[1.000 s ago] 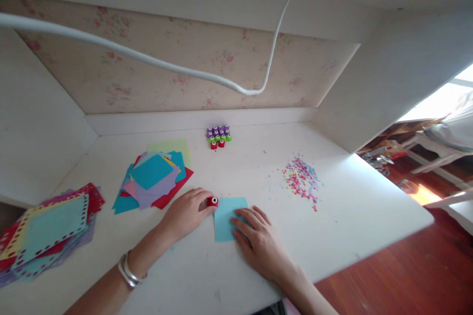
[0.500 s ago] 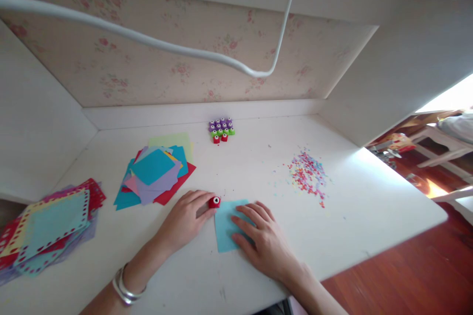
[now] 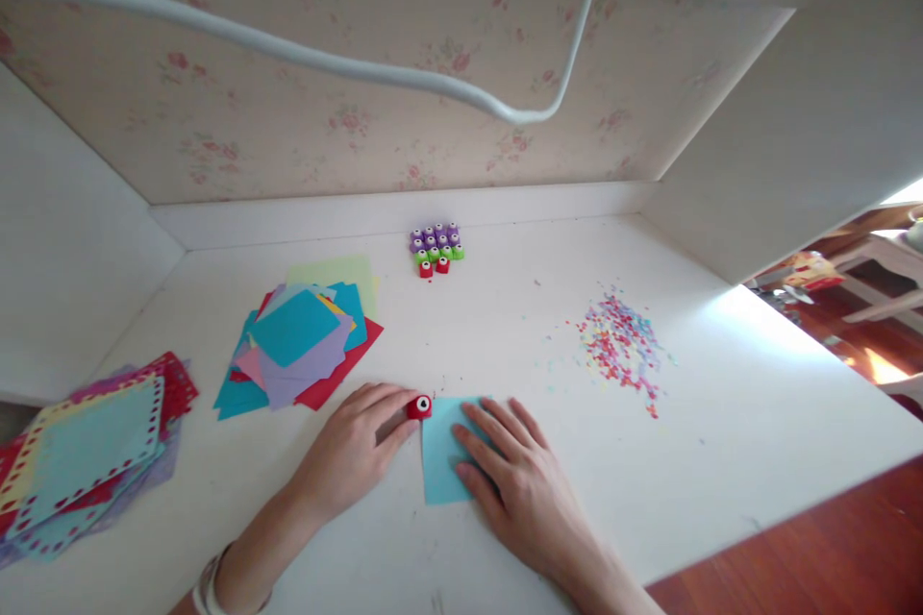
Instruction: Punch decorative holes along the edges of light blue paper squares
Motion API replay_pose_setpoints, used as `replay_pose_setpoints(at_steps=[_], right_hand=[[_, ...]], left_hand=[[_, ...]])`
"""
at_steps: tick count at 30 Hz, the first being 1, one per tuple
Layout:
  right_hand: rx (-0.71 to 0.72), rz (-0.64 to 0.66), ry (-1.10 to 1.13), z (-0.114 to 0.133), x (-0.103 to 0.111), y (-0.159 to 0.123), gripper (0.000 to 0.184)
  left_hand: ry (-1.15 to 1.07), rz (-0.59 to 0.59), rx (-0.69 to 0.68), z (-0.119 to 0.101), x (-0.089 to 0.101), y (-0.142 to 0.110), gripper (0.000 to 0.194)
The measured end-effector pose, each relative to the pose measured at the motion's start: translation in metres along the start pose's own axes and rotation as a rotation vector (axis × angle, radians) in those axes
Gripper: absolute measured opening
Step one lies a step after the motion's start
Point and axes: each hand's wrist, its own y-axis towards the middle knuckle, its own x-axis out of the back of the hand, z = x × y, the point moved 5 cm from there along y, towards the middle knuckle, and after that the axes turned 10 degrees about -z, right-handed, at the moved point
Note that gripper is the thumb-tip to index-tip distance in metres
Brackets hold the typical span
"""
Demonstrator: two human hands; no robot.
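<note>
So, L hand [image 3: 346,452] pinching small red punch [image 3: 419,407] btwn thumb & fingertips; punch is at far L corner of lt-blue sheet [image 3: 442,466], looks to touch it, can't tell if paper is in its slot. Sheet flat on white table [image 3: 490,327]. R hand [image 3: 520,490] palm-down over R part of sheet, fingers a bit spread, nothing gripped. Bangle [image 3: 208,586] on L wrist, partly out of view.

Beyond hands, nr back edge: tight cluster of punches [image 3: 436,245], purple rows at back, then green row, 2 red in front. To R, well apart from sheet: loose scatter of paper bits [image 3: 618,336], multi-col. To L: messy pile of plain sheets [image 3: 295,332], blue on top, w/ lilac, red, pink under. Farther L: stack of hole-edged sheets [image 3: 90,447]. White cable [image 3: 361,69] hangs in front of flowered wallpaper [image 3: 346,144]
</note>
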Motion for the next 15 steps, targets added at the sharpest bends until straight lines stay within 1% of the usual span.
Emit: replay_pose_setpoints(at_steps=[6, 10, 15], right_hand=[[0.002, 0.034, 0.002, -0.0016, -0.0006, 0.0007, 0.034], [0.003, 0.022, 0.015, -0.0004, 0.0013, 0.0019, 0.033], [0.001, 0.012, 0.013, -0.0002, 0.0012, 0.0019, 0.034]], left_hand=[[-0.002, 0.03, -0.01, 0.001, -0.0026, 0.0004, 0.024], [0.01, 0.049, -0.037, -0.0008, -0.0036, -0.0006, 0.023], [0.025, 0.043, -0.035, -0.0001, -0.0034, -0.0013, 0.024]])
